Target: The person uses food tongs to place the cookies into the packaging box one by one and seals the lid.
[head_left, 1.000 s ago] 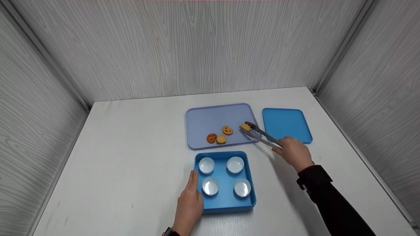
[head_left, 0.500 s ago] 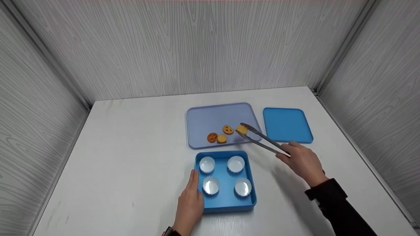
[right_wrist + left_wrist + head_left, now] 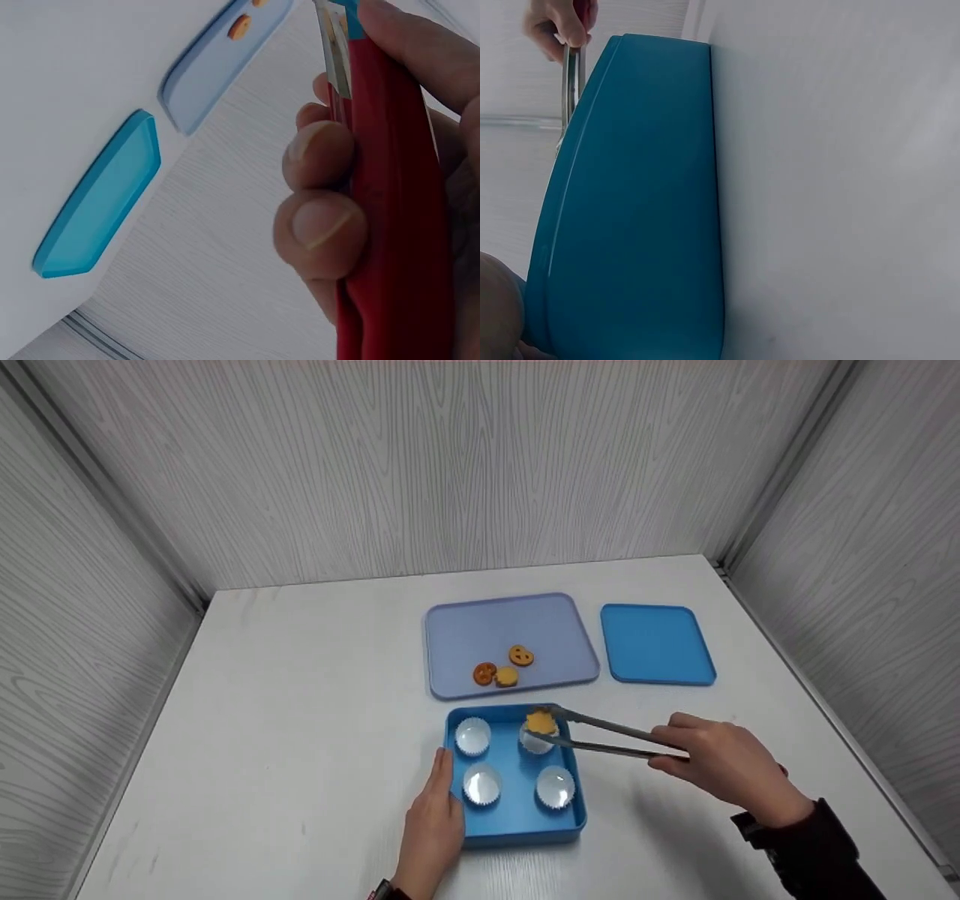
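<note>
My right hand [image 3: 724, 765] grips a pair of metal tongs [image 3: 607, 748], whose red handles [image 3: 394, 195] fill the right wrist view. Between the tong tips is a yellow scalloped cookie [image 3: 541, 722], over the back right white baking cup [image 3: 535, 743]; whether it touches the cup I cannot tell. The cup stands in a blue box [image 3: 517, 837] with several like it, the others showing no contents. Straight fingers of my left hand [image 3: 433, 825] rest along the box's left side. In the left wrist view the blue wall [image 3: 637, 202] hides most of that hand.
Behind the box lies a lavender tray [image 3: 487, 626] bearing a pretzel-shaped cookie [image 3: 521, 655], a darker brown one [image 3: 484, 673] and a yellow cookie [image 3: 507, 676]. A flat blue tray [image 3: 658, 645] is at its right. Grey wood-grain panels [image 3: 450, 472] enclose the white table [image 3: 300, 735].
My right hand has moved nearer and rightward, carrying the yellow cookie in the tongs from the lavender tray to above the back right cup. The left hand and box stay in place.
</note>
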`<action>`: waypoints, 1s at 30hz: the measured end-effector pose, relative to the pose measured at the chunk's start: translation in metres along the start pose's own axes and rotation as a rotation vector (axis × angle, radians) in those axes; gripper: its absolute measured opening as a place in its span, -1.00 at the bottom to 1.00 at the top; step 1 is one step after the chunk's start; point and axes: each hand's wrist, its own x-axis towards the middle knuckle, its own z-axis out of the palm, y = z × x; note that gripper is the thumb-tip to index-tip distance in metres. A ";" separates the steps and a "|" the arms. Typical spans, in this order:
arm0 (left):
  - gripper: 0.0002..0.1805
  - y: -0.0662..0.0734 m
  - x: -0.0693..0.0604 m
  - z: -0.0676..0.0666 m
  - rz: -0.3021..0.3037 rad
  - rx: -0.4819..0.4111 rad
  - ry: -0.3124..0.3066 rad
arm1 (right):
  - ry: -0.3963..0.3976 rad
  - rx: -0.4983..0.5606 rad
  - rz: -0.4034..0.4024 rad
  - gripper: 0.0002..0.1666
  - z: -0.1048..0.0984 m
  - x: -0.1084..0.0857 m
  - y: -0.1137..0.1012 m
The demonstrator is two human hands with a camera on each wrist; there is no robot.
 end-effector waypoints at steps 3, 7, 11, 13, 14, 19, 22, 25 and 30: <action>-0.32 -0.001 0.000 0.001 0.006 -0.002 0.015 | -0.043 -0.048 -0.014 -0.75 -0.003 0.003 -0.007; -0.34 -0.004 -0.001 0.002 0.037 0.000 0.047 | -0.084 -0.125 0.001 -0.73 -0.005 0.009 -0.017; -0.35 -0.004 -0.002 0.001 0.059 0.002 0.060 | -0.112 -0.174 0.019 -0.70 -0.007 0.016 -0.025; -0.35 -0.004 -0.002 0.001 0.057 0.002 0.056 | -0.110 -0.201 0.014 -0.70 -0.008 0.018 -0.029; -0.35 -0.004 -0.002 0.001 0.054 0.002 0.052 | -0.103 -0.216 0.006 -0.69 -0.009 0.018 -0.030; -0.34 -0.003 -0.002 0.000 0.035 -0.001 0.038 | -0.074 -0.315 -0.031 -0.65 -0.010 0.022 -0.040; -0.34 -0.003 -0.002 -0.001 0.027 -0.006 0.034 | -0.066 -0.362 -0.039 -0.63 -0.010 0.025 -0.045; -0.34 -0.003 -0.002 -0.001 0.030 -0.007 0.036 | -0.063 -0.399 -0.038 -0.60 -0.011 0.027 -0.049; -0.34 -0.003 -0.002 0.000 0.031 -0.010 0.032 | -0.073 -0.419 -0.028 -0.55 -0.012 0.028 -0.051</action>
